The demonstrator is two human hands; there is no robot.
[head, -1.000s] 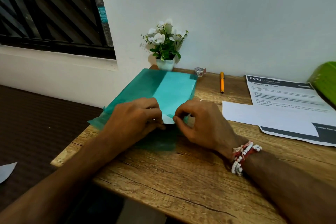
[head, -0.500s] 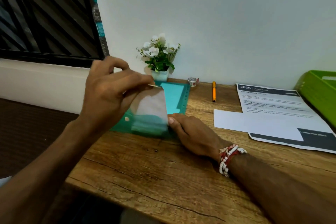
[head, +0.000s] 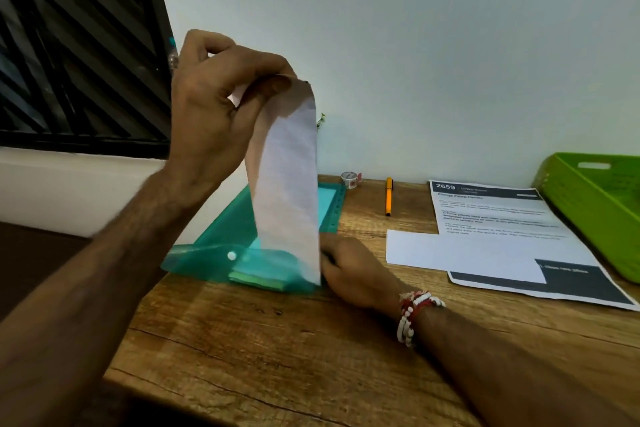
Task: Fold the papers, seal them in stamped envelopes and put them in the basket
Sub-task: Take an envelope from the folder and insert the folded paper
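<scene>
Teal plastic folder (head: 214,260) lay on the wooden table (head: 277,357) near its left edge, mouth toward the person. Left hand (head: 221,104), raised above it, pinched the top end of a long white envelope (head: 287,184) between thumb and curled fingers. That grip was closed on the top end alone, and the envelope hung down to the folder's mouth; whether its lower end was inside could not be told. Right hand (head: 353,270) rested at the folder's near right corner. Its fingertips were hidden behind the envelope, so whether that grip pinched the plastic or merely pressed it could not be told. Printed sheet (head: 491,215), with a plain white paper (head: 457,253) lying across it, sat to the right, just beside the green basket (head: 595,208). An orange pen (head: 389,196) and small tape roll (head: 349,178) lay by the wall.

Risks, as judged: the one-end pinch left the envelope free to swing, crease or snag on the folder's flap. Were the right hand to ease, the light folder could lift or slide off the table's left edge.
</scene>
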